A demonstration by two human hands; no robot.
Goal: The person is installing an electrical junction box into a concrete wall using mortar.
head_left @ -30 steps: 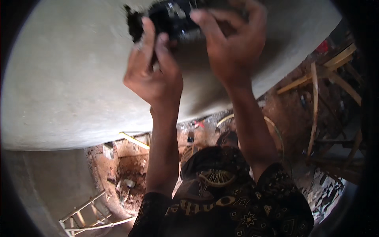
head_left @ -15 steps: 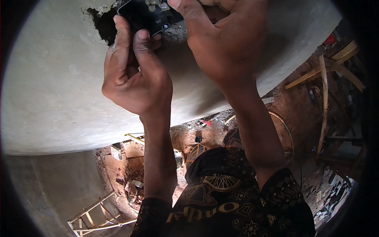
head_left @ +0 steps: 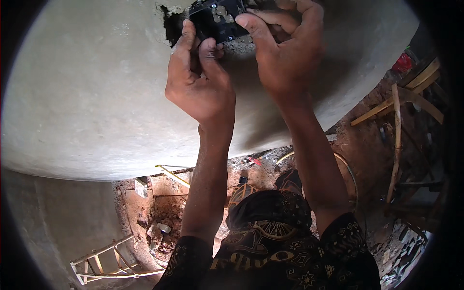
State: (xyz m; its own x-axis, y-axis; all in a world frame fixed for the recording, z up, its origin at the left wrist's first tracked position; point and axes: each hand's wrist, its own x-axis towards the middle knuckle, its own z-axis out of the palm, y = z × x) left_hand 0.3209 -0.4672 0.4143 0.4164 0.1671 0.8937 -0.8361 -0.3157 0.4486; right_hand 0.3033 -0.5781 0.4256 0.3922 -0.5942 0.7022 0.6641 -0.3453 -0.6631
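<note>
At the top, a black plastic electrical wall box [head_left: 209, 25] sits tilted at a rough-edged hole [head_left: 173, 28] in the grey plastered wall [head_left: 106, 92]. Lumps of grey mortar [head_left: 222, 14] cling inside the box, and small screws show on its rim. My left hand [head_left: 202, 89] pinches the box's left and lower edge between thumb and fingers. The thumb of my right hand [head_left: 292, 63] presses on its right edge; the other fingers curl behind and are partly hidden. Broken plaster [head_left: 240, 46] shows just below the box.
Below the wall lies reddish ground with rubble [head_left: 164, 227]. A wooden ladder-like frame [head_left: 111, 263] is at lower left, and wooden poles [head_left: 396, 130] stand at right. A yellow-edged tool [head_left: 174, 176], a red item [head_left: 253, 161] and a hose [head_left: 350, 169] lie near the wall's foot.
In the view, both hands, the box and the hole have shifted right, the left hand most. More of the box now shows, and the right thumb has come down onto its right edge.
</note>
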